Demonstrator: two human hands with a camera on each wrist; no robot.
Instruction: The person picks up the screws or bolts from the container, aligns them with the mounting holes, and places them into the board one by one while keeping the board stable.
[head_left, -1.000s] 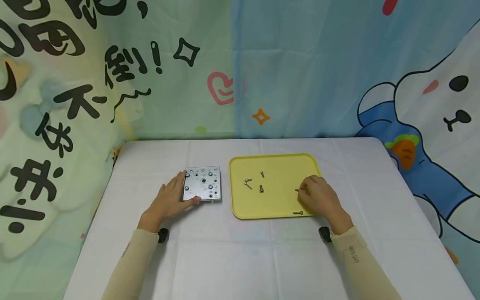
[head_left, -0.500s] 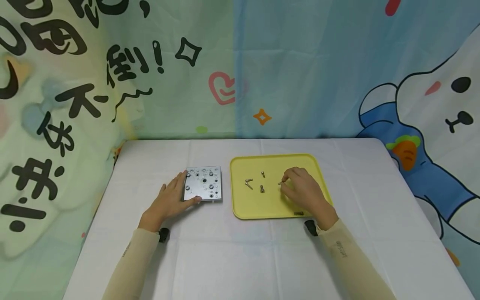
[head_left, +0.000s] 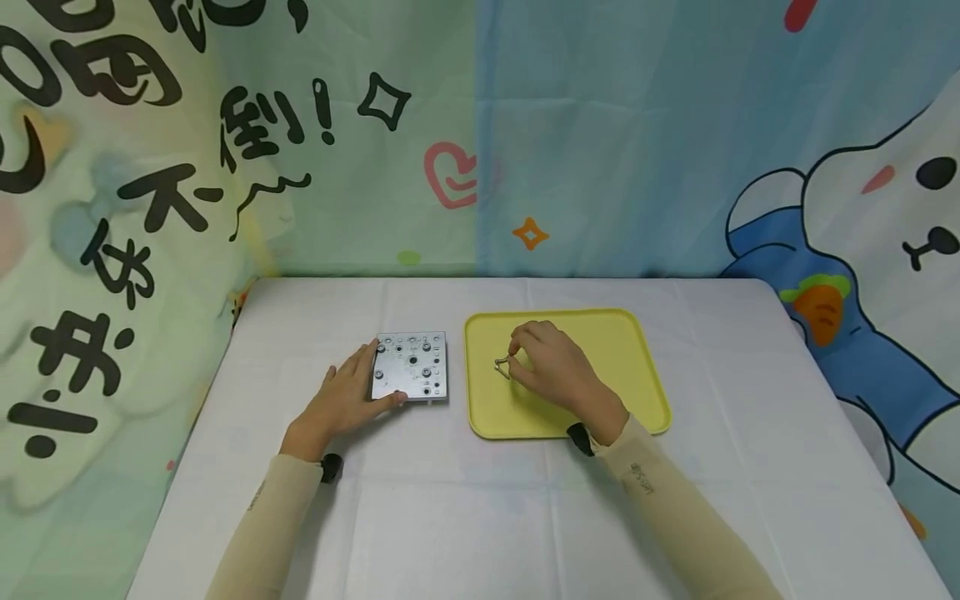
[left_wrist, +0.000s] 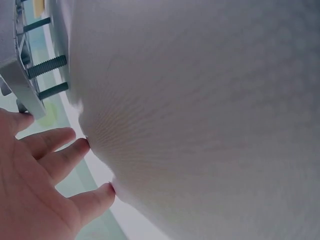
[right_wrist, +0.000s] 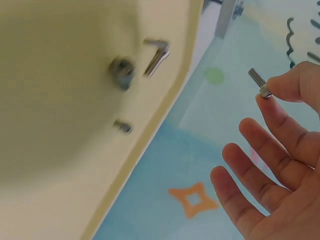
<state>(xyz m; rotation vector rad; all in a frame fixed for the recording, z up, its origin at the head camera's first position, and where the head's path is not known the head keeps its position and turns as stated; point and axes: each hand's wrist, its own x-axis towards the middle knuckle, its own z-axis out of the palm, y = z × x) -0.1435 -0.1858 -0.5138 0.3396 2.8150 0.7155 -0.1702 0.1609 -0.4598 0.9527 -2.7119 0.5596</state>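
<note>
My left hand (head_left: 341,408) rests beside a silver metal plate (head_left: 393,362) with several holes, its thumb on the front edge and a finger at the left side. In the left wrist view, screws (left_wrist: 47,66) project from the plate's underside, and other fingers are spread against the white cloth. Over the yellow tray (head_left: 615,346), my right hand (head_left: 555,367) pinches a small screw (right_wrist: 258,81) by its head between thumb and index finger; the other fingers are extended. Near its fingertips lie slim metal pieces (head_left: 501,367) meeting in a V.
In the right wrist view, a blurred short screw (right_wrist: 122,126) and another stubby metal part (right_wrist: 122,71) lie in the tray. White cloth (head_left: 450,500) covers the table. A printed curtain (head_left: 622,167) hangs behind it.
My right hand has moved left across the tray with the screw, from its right side to above the V-shaped pieces. My left hand and the plate stay in place.
</note>
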